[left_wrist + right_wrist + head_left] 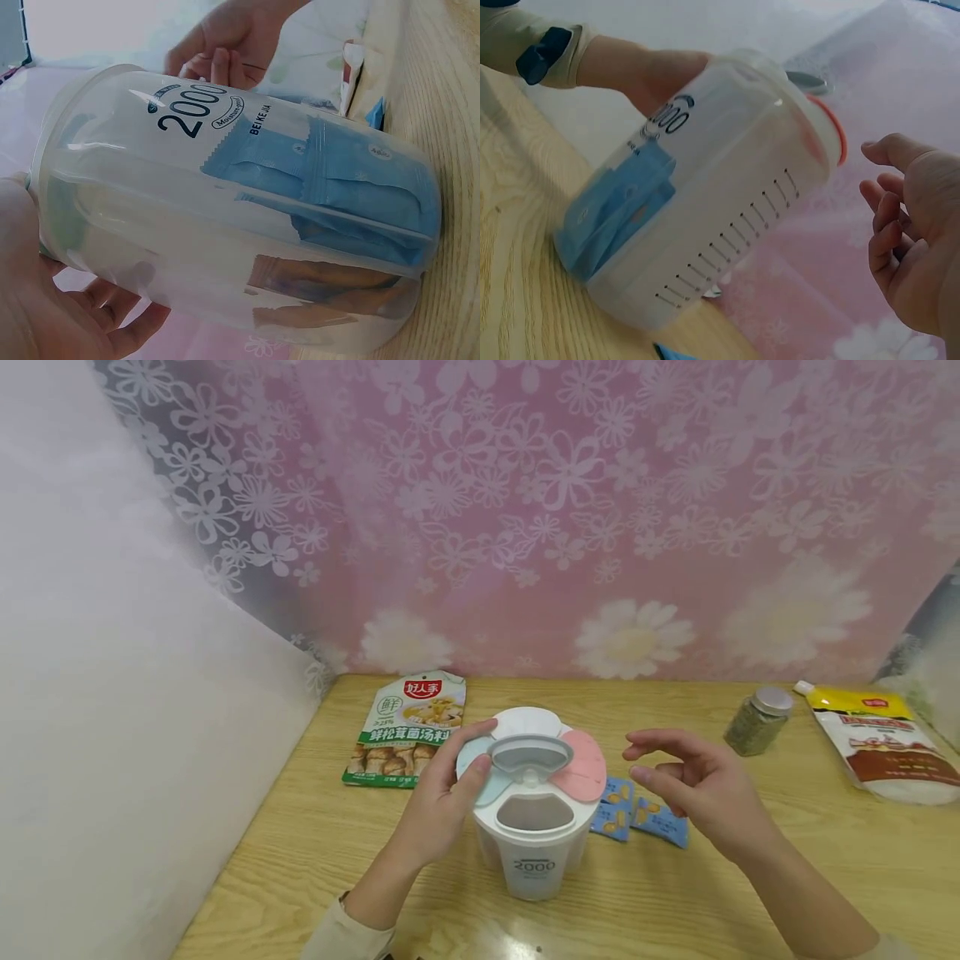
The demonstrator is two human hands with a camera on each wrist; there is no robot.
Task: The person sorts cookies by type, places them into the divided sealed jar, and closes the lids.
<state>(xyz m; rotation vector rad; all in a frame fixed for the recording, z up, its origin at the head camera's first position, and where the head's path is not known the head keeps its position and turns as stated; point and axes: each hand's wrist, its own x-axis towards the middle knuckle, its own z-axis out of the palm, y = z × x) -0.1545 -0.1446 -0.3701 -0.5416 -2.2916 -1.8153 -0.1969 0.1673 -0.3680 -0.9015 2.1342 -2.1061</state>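
A translucent storage container printed "2000" stands upright on the table. Its divided lid has white, pale blue and pink flaps; a grey flap stands raised beside an uncovered front opening. Through the wall, the left wrist view shows blue packets and brown packets in separate compartments. My left hand grips the container's upper left side, its thumb over the lid's edge. To the right of the lid, apart from it, my right hand hovers with loosely bent fingers and holds nothing.
Blue packets lie right of the container. A green-and-white food pouch lies behind it at left. Farther right are a glass jar with a grey lid and a spouted yellow-and-white pouch. A floral curtain hangs behind the table.
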